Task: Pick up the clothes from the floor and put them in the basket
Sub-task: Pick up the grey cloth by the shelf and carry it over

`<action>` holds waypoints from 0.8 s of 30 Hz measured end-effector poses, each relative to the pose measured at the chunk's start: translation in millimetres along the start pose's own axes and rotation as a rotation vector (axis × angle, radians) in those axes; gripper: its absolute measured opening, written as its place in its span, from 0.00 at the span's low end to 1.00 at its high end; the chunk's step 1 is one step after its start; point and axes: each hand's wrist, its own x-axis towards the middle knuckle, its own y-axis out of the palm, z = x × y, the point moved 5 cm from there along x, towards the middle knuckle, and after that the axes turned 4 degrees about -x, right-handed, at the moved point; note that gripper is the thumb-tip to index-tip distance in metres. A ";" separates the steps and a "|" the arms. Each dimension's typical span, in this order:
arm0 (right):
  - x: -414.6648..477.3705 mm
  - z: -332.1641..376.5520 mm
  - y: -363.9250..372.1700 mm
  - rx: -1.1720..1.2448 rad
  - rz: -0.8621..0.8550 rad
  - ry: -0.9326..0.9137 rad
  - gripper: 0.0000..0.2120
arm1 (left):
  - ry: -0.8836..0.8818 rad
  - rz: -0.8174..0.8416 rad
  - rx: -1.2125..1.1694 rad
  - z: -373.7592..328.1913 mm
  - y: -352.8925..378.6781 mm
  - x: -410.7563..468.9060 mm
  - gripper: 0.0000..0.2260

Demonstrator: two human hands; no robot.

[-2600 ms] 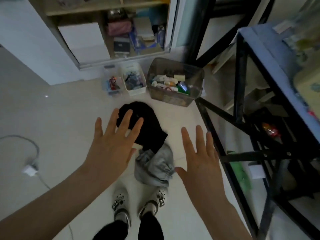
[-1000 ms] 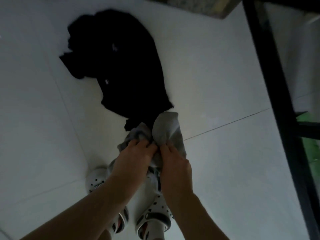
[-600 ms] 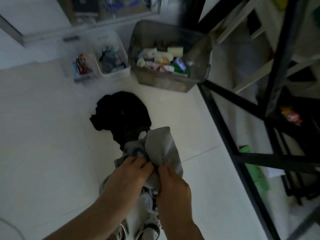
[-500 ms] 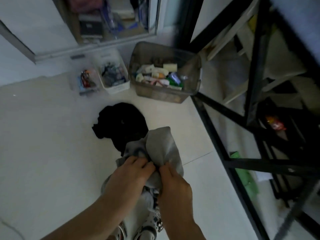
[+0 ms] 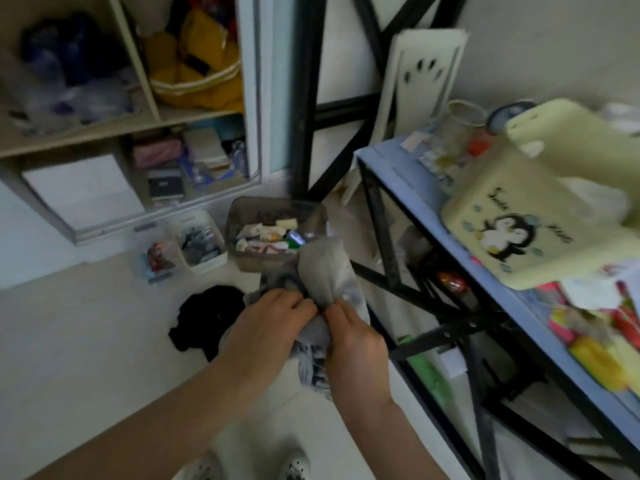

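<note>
Gripping the grey garment (image 5: 325,271) bunched between left hand (image 5: 266,327) and right hand (image 5: 353,341), the person likely must next carry it to the yellow basket (image 5: 540,216), black garment (image 5: 204,317) left on the floor (image 5: 69,341).

We see a crumpled grey garment (image 5: 323,277) bunched upward above our grip, a black garment (image 5: 204,318) heaped on the floor left of it, and a yellow penguin-printed basket (image 5: 540,216) up right.

A grey bin (image 5: 277,216) of small packets sits on the floor beside two clear tubs (image 5: 204,244) below a shelf unit (image 5: 138,98). Clutter covers the blue tabletop (image 5: 408,188) at right on its black frame (image 5: 384,237).
</note>
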 end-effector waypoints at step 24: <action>-324.5 -51.8 -331.9 -0.536 -0.555 1.058 0.15 | 1.338 0.238 -0.107 -460.6 16.2 -97.2 0.29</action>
